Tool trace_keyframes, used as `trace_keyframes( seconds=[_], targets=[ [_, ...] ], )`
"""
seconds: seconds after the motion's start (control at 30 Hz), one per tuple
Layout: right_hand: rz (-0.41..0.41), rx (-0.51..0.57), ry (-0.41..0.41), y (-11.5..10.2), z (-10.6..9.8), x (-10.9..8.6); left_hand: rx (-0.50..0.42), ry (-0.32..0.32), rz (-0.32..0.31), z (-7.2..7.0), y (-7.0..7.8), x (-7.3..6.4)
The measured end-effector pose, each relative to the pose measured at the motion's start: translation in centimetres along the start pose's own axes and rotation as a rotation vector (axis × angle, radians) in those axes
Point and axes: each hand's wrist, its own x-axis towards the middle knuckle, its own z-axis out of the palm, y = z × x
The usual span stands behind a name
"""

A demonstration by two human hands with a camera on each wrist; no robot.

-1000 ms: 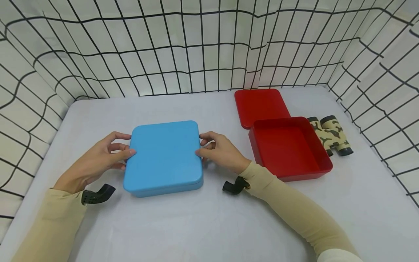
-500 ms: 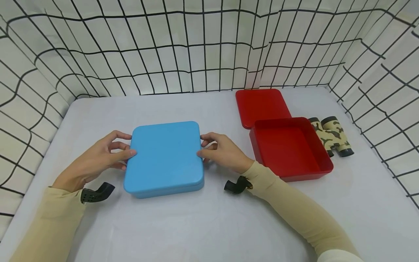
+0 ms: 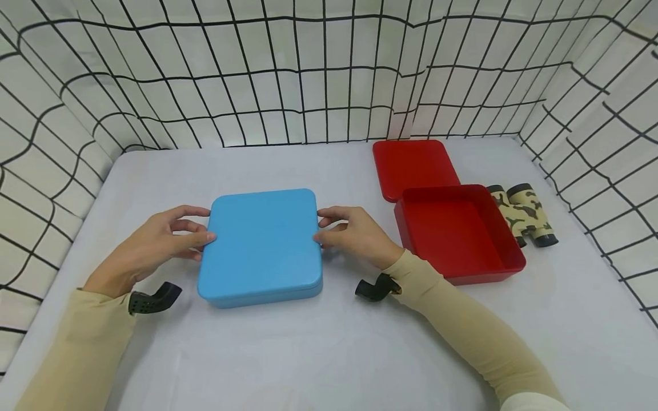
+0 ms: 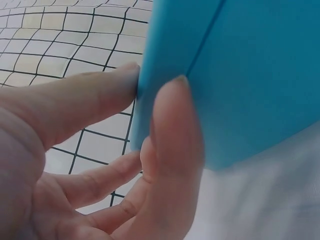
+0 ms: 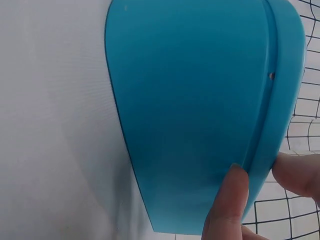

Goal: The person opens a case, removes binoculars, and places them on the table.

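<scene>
A blue rectangular box lies on the white table, its smooth lid [image 3: 262, 240] on top and the box body [image 3: 272, 298] showing below along the front. My left hand [image 3: 159, 242] grips the lid's left edge, thumb on top and fingers along the side. At the opposite edge my right hand [image 3: 354, 235] pinches the lid between thumb and fingers. In the left wrist view a fingertip [image 4: 172, 100] touches the side near the seam. The right wrist view shows a fingertip [image 5: 235, 180] just under the lid's rim [image 5: 285, 85]. The box's inside is hidden.
An open red box [image 3: 457, 234] stands to the right of my right hand, with a red lid [image 3: 416, 165] behind it. Camouflage binoculars [image 3: 524, 214] lie beyond its right side. Black wire mesh [image 3: 324, 71] borders the table's back and sides.
The whole head view has shifted slightly, so everything appears a little further right. Both hands keep their hold on the lid's edges, and the blue box shows no clear movement on the table.
</scene>
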Motion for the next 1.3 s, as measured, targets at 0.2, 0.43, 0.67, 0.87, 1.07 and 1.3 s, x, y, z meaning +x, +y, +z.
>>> trace_keyframes(
  seconds=[0.2,0.43,0.67,0.87,1.07,1.3],
  targets=[
    [-0.017,0.003,0.017,-0.2,-0.15,-0.06,0.013,0.029,0.011,-0.27,0.37,0.02],
    [-0.017,0.018,0.03,-0.35,-0.07,-0.2,0.019,0.046,0.011,-0.27,0.49,-0.05],
    [-0.019,0.012,0.035,-0.37,-0.13,-0.21,0.0,0.05,0.009,-0.26,0.6,-0.1],
    [-0.018,0.021,0.027,-0.39,-0.17,-0.25,-0.017,0.05,0.007,-0.23,0.52,-0.13],
    [-0.015,0.013,0.013,-0.4,-0.11,-0.41,-0.018,0.033,-0.013,-0.21,0.51,-0.31],
    [-0.01,0.011,-0.012,-0.26,-0.25,-0.22,0.006,0.002,-0.044,-0.4,0.62,-0.1]
  ],
)
